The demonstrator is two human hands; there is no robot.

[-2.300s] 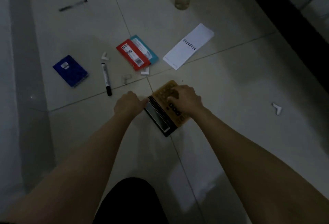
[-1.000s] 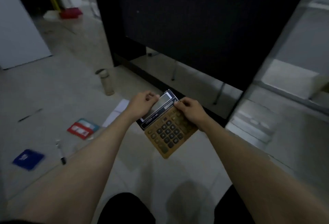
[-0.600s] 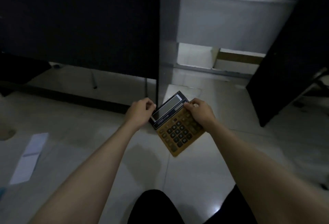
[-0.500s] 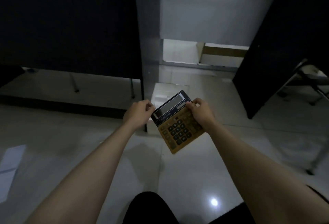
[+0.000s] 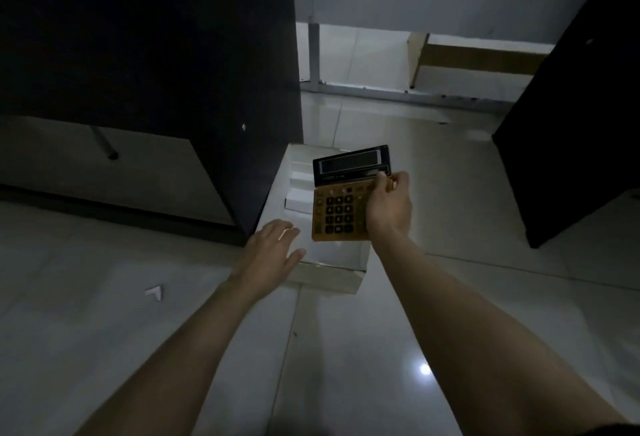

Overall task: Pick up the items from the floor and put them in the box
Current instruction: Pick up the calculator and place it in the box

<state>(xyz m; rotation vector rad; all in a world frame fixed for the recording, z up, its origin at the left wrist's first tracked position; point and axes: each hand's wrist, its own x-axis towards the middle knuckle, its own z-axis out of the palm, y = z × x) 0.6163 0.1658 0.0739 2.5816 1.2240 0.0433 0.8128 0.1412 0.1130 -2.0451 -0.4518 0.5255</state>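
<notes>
From the head view, the right hand (image 5: 389, 207) pinches the gold calculator (image 5: 337, 207) by its right edge, thumb on top. It is held in the air above the open white box (image 5: 329, 278), so I'd say it is about to go in but isn't in yet. The left hand (image 5: 273, 248) is spread flat and holds nothing, at the box's near left corner. Pale packets (image 5: 299, 193) lie inside the box. A small white scrap (image 5: 154, 291) is on the floor (image 5: 104, 331), left of the box and yet to be collected.
</notes>
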